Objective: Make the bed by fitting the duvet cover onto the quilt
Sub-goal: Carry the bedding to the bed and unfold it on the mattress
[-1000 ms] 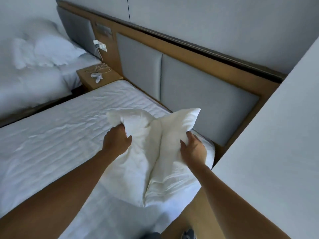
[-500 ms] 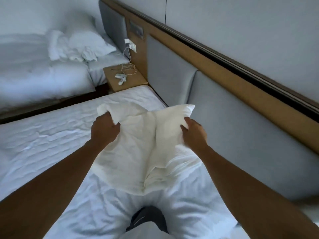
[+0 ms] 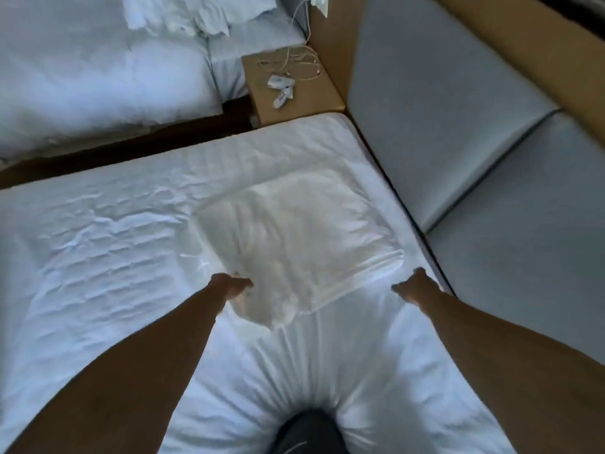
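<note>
A white pillow [image 3: 294,237] lies flat on the white sheet of the near bed [image 3: 98,257], close to the grey padded headboard [image 3: 442,126]. My left hand [image 3: 234,286] is at the pillow's near-left edge and touches it; blur hides how its fingers lie. My right hand [image 3: 414,286] hovers just off the pillow's near-right corner with loose fingers and holds nothing. No duvet cover or quilt can be made out on this bed.
My knee in dark trousers [image 3: 311,430] presses into the mattress at the bottom. A wooden nightstand [image 3: 314,99] with a white cable and a small white object stands between the beds. The second bed [image 3: 82,70] with crumpled pillows is at top left.
The pillow, held up by both hands before, now lies flat on the bed. My right hand has let go of it. The view has tilted down and both hands have dropped lower.
</note>
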A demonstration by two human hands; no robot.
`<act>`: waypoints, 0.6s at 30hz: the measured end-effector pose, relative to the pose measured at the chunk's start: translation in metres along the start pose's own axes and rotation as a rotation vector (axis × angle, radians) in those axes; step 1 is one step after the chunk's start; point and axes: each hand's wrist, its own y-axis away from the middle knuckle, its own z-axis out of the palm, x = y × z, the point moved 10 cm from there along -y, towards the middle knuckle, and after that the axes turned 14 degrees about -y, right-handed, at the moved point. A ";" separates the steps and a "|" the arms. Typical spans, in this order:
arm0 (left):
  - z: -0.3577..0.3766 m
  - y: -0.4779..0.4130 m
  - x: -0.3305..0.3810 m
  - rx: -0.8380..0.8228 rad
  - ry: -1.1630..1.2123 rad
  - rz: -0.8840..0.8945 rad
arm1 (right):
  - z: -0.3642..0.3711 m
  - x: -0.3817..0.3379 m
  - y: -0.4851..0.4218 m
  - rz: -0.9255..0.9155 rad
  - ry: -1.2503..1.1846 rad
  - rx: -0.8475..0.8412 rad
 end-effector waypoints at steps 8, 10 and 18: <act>0.144 0.067 0.076 0.057 -0.540 0.363 | 0.036 0.094 0.029 -0.257 -0.040 -0.126; 0.152 0.114 0.109 0.192 -0.562 0.486 | 0.000 0.087 0.052 -0.421 -0.065 -0.024; 0.116 0.294 0.070 0.618 -0.271 0.540 | -0.098 0.050 0.177 -0.851 -0.229 0.144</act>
